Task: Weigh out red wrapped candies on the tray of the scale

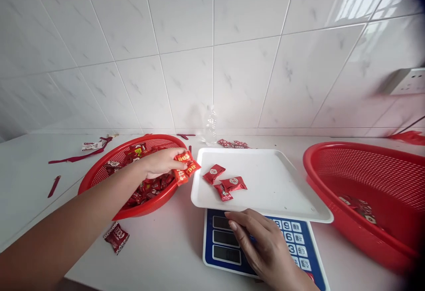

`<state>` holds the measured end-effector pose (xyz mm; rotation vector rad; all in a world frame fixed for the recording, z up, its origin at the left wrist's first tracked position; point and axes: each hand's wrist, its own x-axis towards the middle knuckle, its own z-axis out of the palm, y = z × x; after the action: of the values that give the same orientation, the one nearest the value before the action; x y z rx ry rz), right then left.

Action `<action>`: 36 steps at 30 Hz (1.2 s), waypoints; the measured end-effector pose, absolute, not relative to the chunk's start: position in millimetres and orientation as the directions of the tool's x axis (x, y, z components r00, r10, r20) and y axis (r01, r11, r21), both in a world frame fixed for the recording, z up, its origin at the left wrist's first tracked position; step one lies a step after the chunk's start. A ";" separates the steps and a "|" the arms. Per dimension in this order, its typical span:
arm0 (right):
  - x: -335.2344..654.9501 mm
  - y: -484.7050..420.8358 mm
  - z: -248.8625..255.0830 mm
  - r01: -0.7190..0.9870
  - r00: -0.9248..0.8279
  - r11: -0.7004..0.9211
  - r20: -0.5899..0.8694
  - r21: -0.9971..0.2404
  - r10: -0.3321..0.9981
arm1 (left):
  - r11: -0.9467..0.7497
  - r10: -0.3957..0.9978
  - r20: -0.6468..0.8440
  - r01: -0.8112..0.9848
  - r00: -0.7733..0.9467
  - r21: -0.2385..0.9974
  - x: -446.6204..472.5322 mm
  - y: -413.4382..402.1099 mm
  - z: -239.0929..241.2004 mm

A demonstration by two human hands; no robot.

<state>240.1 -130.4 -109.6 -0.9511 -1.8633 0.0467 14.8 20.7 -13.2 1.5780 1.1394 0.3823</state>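
My left hand (162,162) is closed on several red wrapped candies (183,176), over the right rim of a red plastic basket (98,174) full of more wrapped candies (146,192). Just right of it, the white tray (265,180) of a digital scale carries 3 red wrapped candies (234,183) near its left side. My right hand (262,242) hovers over or rests on the scale's blue panel (210,249), fingers stretched toward the displays, with nothing visible in it. Whether it touches the panel I cannot tell.
A second red basket (368,162) with a few wrapped packets stands at the right. One dark red candy (116,238) lies in front of the left basket. A clear plastic bottle (210,125) and patterned packets (232,144) are by the tiled wall. A wall socket (407,82) is at right.
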 end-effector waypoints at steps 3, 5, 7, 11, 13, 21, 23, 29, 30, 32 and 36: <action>240.3 -130.0 -110.7 0.588 -0.183 0.684 0.753 -0.432 0.632 | 0.001 0.773 -0.269 0.423 0.575 0.906 51.7 17.2 -14.7; 240.1 -130.0 -110.9 0.586 -0.173 0.681 0.753 -0.439 0.634 | -0.041 0.755 -0.244 0.416 0.609 0.908 70.7 16.3 -17.1; 239.8 -130.0 -110.8 0.583 -0.162 0.678 0.753 -0.449 0.638 | -0.084 0.757 -0.219 0.423 0.616 0.902 83.4 17.0 -20.4; 239.8 -130.4 -110.3 0.581 -0.153 0.675 0.753 -0.455 0.640 | -0.167 0.790 -0.147 0.440 0.595 0.883 91.7 19.1 -25.6; 240.0 -130.8 -110.2 0.579 -0.160 0.678 0.752 -0.453 0.640 | -0.196 0.806 -0.116 0.447 0.580 0.873 89.5 18.8 -25.4; 240.9 -132.5 -110.9 0.567 -0.178 0.702 0.768 -0.431 0.616 | -0.260 0.870 -0.058 0.556 0.489 0.789 25.1 16.2 -2.9; 241.2 -132.8 -111.2 0.572 -0.184 0.706 0.773 -0.419 0.607 | -0.258 0.910 -0.060 0.671 0.411 0.695 -2.5 15.5 1.3; 242.0 -133.3 -111.8 0.576 -0.230 0.729 0.783 -0.370 0.578 | -0.137 0.882 -0.313 0.826 0.353 0.547 -63.9 12.7 -6.5; 242.0 -133.0 -112.2 0.577 -0.235 0.731 0.782 -0.365 0.577 | -0.133 0.857 -0.359 0.832 0.369 0.538 -68.8 13.7 -10.1; 241.6 -132.2 -113.5 0.584 -0.237 0.727 0.780 -0.362 0.579 | -0.134 0.832 -0.408 0.849 0.376 0.510 -74.2 17.8 -19.0; 240.4 -129.4 -115.2 0.604 -0.241 0.710 0.766 -0.362 0.595 | -0.169 0.873 -0.364 0.902 0.323 0.396 -69.2 30.7 -40.5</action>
<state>240.4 -129.4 -115.2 -0.9269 -1.9178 -0.0105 -69.2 30.7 -40.5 2.0492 1.5588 -0.0696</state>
